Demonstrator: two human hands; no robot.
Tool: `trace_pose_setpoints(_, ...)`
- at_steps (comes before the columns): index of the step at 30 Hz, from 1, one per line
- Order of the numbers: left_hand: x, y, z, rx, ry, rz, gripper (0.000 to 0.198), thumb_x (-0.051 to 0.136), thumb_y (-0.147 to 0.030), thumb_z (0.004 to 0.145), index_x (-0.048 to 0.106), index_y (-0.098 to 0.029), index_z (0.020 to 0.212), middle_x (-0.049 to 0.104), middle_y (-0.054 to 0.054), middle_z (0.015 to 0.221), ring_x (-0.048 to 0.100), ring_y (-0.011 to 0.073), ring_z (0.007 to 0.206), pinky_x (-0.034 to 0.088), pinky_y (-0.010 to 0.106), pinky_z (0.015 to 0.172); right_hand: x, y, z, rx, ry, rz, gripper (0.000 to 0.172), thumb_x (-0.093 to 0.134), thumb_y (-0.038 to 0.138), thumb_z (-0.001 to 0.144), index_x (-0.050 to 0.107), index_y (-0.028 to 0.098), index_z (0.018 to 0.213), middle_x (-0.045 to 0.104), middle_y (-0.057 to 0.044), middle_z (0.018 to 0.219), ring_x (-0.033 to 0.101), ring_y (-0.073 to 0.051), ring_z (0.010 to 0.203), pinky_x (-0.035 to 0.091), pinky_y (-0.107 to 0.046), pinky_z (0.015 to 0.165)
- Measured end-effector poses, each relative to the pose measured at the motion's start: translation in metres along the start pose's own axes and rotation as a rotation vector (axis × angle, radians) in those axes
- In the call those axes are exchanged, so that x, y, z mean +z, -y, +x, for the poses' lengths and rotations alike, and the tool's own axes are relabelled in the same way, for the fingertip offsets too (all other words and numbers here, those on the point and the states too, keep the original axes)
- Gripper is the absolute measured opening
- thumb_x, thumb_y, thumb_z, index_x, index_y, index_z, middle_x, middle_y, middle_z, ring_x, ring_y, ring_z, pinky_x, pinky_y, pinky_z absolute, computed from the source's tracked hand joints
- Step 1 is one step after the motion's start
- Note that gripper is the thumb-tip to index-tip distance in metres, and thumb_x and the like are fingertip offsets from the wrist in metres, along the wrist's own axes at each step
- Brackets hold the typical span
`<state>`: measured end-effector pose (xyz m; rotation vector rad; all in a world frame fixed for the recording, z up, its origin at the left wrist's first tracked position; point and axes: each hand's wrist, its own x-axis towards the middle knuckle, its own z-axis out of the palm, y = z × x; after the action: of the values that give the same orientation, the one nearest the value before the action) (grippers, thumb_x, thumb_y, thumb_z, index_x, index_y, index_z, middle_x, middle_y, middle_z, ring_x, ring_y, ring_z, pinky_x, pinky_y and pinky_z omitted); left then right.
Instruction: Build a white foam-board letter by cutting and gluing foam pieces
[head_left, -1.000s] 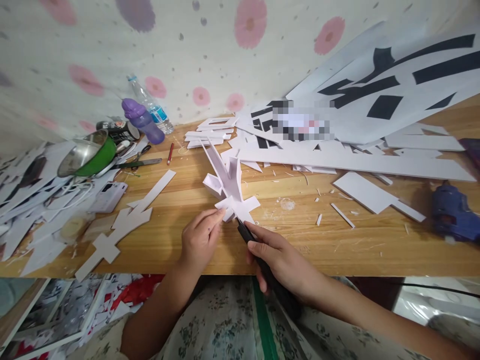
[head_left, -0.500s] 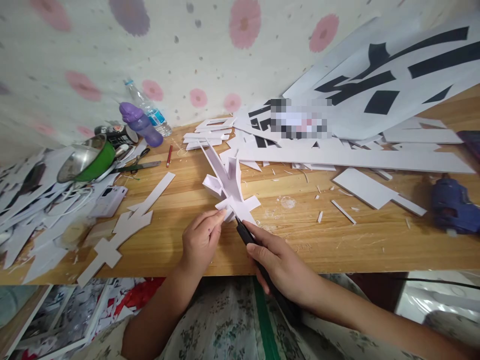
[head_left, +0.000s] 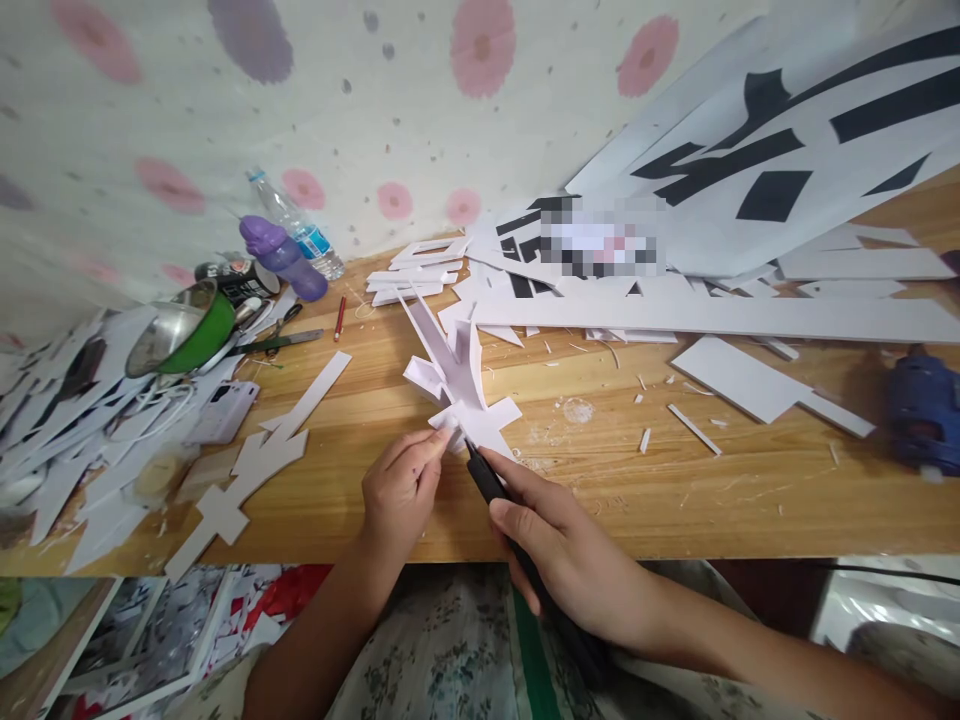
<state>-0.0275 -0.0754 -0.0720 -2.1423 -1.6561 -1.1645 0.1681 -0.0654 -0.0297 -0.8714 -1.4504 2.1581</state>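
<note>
In the middle of the table lies a white foam-board letter piece (head_left: 474, 408), with thin walls standing on its flat base. My left hand (head_left: 401, 488) pinches the near-left edge of this piece between thumb and fingers. My right hand (head_left: 559, 540) is wrapped round a long black-handled tool (head_left: 489, 476) held like a pen. Its narrow tip meets the piece just right of my left fingertips. The tip's exact shape is too small to make out.
Left stand a green bowl (head_left: 196, 335), a purple bottle (head_left: 281, 258) and a phone (head_left: 223, 410) among white scraps. Flat cut letters (head_left: 232, 490) lie nearer. A long white strip (head_left: 720, 316) crosses the back; a blue device (head_left: 922, 410) sits right.
The camera view has shifted slightly. My left hand keeps its pinch on the foam-board piece, and the tool's tip has moved a little left along it.
</note>
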Motion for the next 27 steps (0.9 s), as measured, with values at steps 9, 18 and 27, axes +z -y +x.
trace_pose_setpoints(9,0.001,0.000,0.000,0.002,-0.005,-0.019,0.022,0.059,-0.007,0.082,0.066,-0.019,0.099,0.072,0.004,0.093,0.068,0.0126,0.085,0.055,0.022,0.080,-0.015,0.012,-0.005,-0.070,-0.149,0.202,0.062,0.050,0.041,0.084,0.038,0.020,0.141,0.051,0.004,0.072,0.045,-0.005,0.036,0.037,-0.021,0.038)
trace_pose_setpoints(18,0.001,0.008,-0.013,-0.422,-0.170,-0.212,0.013,0.060,-0.022,0.083,0.063,-0.017,0.094,0.067,0.002,0.081,0.064,0.0119,0.069,0.054,0.022,0.065,-0.074,-0.011,-0.023,-0.139,-0.459,-0.620,0.067,0.052,0.035,0.081,0.038,0.014,0.143,0.048,-0.016,0.138,0.050,-0.030,0.123,0.040,-0.047,0.104)
trace_pose_setpoints(27,0.001,0.013,-0.017,-0.467,-0.082,-0.134,0.027,0.060,-0.044,0.079,0.066,-0.021,0.090,0.069,0.000,0.081,0.065,0.0155,0.070,0.054,0.025,0.069,-0.073,0.006,-0.036,-0.116,-0.410,-0.980,0.061,0.051,0.016,0.080,0.042,0.008,0.140,0.047,-0.018,0.136,0.050,-0.026,0.123,0.038,-0.037,0.107)
